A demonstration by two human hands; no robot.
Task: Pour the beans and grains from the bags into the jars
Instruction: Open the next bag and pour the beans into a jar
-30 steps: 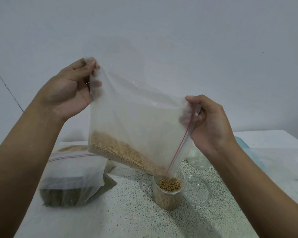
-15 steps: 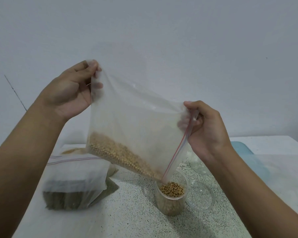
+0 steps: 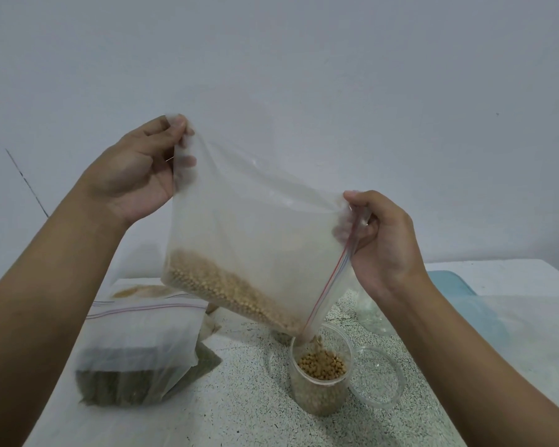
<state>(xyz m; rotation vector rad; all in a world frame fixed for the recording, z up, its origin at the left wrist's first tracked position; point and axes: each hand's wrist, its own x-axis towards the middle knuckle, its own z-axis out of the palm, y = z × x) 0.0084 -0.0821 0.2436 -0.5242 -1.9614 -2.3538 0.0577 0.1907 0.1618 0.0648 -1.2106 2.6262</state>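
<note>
Tilted bag (image 3: 255, 227) pinched by left hand (image 3: 133, 175), right hand (image 3: 384, 246), over jar (image 3: 318, 391); lid (image 3: 379, 379) beside; second bag (image 3: 136, 346) left.

Light is soft, greyish and rather dim. Between the left hand (image 3: 136, 175) and right hand (image 3: 386, 243) a faint sheen sits on the bag (image 3: 255, 217). Beans (image 3: 318, 341) dropping below the right hand smear; the jar (image 3: 320, 395) beneath casts a weak shadow toward me.

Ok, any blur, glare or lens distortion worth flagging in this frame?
Head view: light is soft and even, no harsh glare; beans dropping from the bag into the jar are motion-blurred; wide-angle lens stretches both forearms at the edges; cloudy plastic veils fingertips of the left hand.
</note>
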